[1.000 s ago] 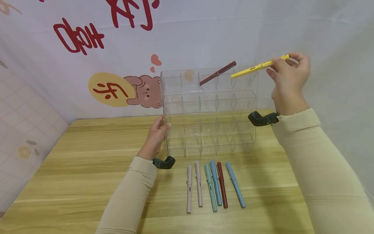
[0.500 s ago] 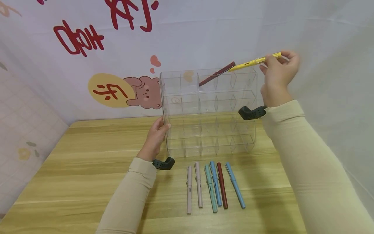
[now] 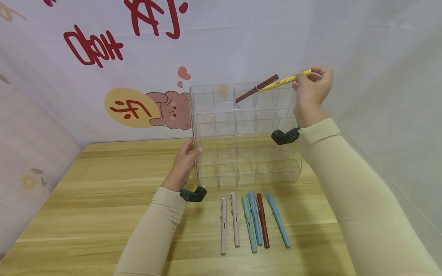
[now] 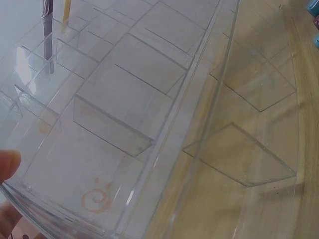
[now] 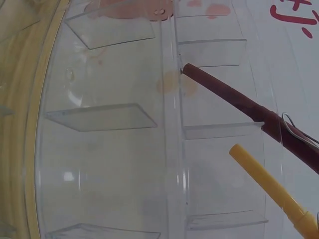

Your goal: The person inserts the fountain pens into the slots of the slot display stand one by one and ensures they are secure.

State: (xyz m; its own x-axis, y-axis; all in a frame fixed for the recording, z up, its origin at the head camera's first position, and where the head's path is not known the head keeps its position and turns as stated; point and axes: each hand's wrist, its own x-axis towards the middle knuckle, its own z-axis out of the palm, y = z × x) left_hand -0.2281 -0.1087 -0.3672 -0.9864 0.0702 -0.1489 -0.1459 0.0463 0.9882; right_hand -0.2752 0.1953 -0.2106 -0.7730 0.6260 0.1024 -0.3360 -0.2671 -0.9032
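Note:
A clear acrylic rack (image 3: 246, 149) with rows of divided compartments stands upright on the table. My left hand (image 3: 183, 163) grips its left side, the thumb in front and the fingers behind. In my right hand (image 3: 314, 90) a yellow pen (image 3: 284, 81) is pinched by its clip end, its other end slanting down to the left. That lower tip (image 5: 244, 154) shows at a top-row compartment in the right wrist view. A dark maroon pen (image 3: 257, 89) leans in the top row just left of it, its clip end sticking out above the rack.
On the table (image 3: 103, 199) in front of the rack lie several pens: two pale pink-grey pens (image 3: 223, 226), a teal pen (image 3: 249, 224), two blue pens (image 3: 278, 220) and a red pen (image 3: 263, 220). A white printed cloth (image 3: 259, 38) hangs close behind the rack.
My right hand has moved left and ended slightly lower with the yellow pen, bringing its tip from the rack's right end to beside the maroon pen. My left hand keeps its grip.

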